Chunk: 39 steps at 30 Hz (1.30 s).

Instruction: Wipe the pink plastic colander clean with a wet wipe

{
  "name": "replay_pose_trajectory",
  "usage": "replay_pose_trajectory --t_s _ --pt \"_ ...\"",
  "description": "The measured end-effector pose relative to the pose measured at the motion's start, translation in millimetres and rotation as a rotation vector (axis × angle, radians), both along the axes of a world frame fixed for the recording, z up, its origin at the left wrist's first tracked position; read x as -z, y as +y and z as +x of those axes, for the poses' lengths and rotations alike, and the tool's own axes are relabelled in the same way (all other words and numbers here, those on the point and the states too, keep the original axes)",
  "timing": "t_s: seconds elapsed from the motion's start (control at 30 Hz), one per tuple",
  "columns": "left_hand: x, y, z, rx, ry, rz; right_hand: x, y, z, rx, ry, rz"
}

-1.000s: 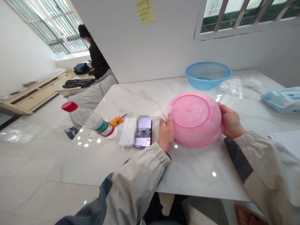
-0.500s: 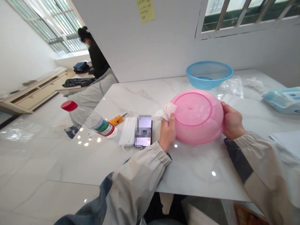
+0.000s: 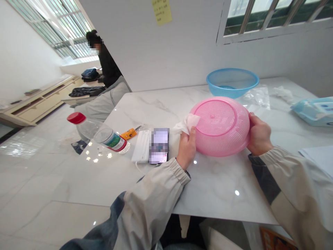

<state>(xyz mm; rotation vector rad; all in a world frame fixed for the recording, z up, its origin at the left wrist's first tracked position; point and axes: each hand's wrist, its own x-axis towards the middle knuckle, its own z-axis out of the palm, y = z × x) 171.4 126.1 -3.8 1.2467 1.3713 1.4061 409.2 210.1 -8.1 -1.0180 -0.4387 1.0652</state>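
Observation:
A pink mesh basket (image 3: 218, 121) is held up over the white marble-patterned table (image 3: 213, 187), its round base facing up toward me. My left hand (image 3: 187, 147) pinches a white tissue (image 3: 187, 123) against the basket's left edge. On the opposite side, my right hand (image 3: 259, 134) grips the rim, with the thumb showing and the other fingers hidden behind it. Just behind the pink basket stands a blue mesh basket (image 3: 231, 81).
Left of my left hand lie a phone (image 3: 159, 146), a white power bank (image 3: 141, 146) and an orange item (image 3: 129, 133), beside a red-capped bottle (image 3: 104, 135). A wipes pack (image 3: 316, 111) and clear plastic (image 3: 258, 97) are at right. A person (image 3: 106, 62) sits far left.
The pink basket has risen slightly and tilted a little between my hands. The tissue has shifted slightly to the right along its left side, with my left hand.

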Motion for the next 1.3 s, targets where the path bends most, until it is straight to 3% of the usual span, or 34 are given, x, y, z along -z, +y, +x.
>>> replay_pose_trajectory --t_s 0.53,1.3 --pt "2.2 1.1 -0.7 -0.014 -0.014 -0.019 9.8 5.1 7.9 -0.022 -0.038 0.029" --pt "-0.4 0.8 -0.9 -0.008 -0.006 0.005 1.7 1.2 3.3 -0.007 -0.031 0.022"
